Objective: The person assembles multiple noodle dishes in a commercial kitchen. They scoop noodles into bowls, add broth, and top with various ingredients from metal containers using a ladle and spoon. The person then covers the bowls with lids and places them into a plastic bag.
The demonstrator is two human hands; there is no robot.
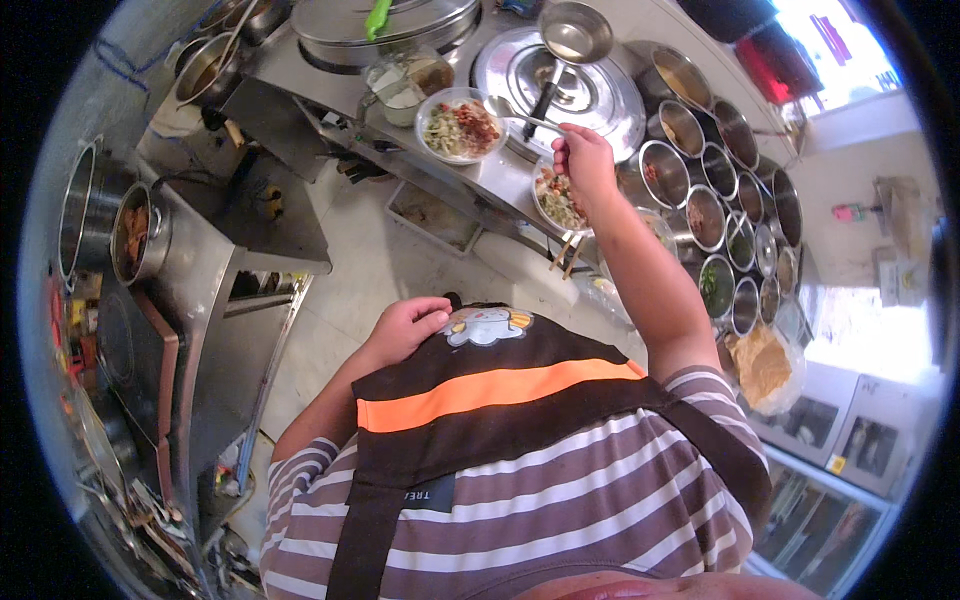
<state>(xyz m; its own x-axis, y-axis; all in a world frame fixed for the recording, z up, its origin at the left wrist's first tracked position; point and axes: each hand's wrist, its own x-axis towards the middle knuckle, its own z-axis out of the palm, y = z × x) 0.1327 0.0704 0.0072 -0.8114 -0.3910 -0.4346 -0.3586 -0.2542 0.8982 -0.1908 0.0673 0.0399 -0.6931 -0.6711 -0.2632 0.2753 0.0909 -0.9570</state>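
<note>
- The right hand (585, 160) has its grip clenched round the handle of a metal spoon (510, 112), whose bowl reaches out to the rim of the white bowl (461, 127) of shredded toppings on the steel worktop (500, 180). The spoon is long and held at its far end, so a small wobble of the wrist could tip whatever it carries onto the worktop short of a dish.
- Just under that grip sits a second filled bowl (556, 200), close to the worktop's near edge. The wrist hangs over it; a dip of the forearm could nudge it off towards the floor.
- Past the grip, a ladle (573, 35) rests on a round steel lid (560, 85). A backswing of the spoon could knock its handle and send it sliding.
- To the right of the grip, rows of open steel pots (700, 215) stand tight together; the elbow passes near them and could catch a rim.
- The left hand (405, 327) lies against the dark apron (500, 390) with fingers loosely curled, holding nothing, well away from the worktop, so it could not steady either bowl in time.
</note>
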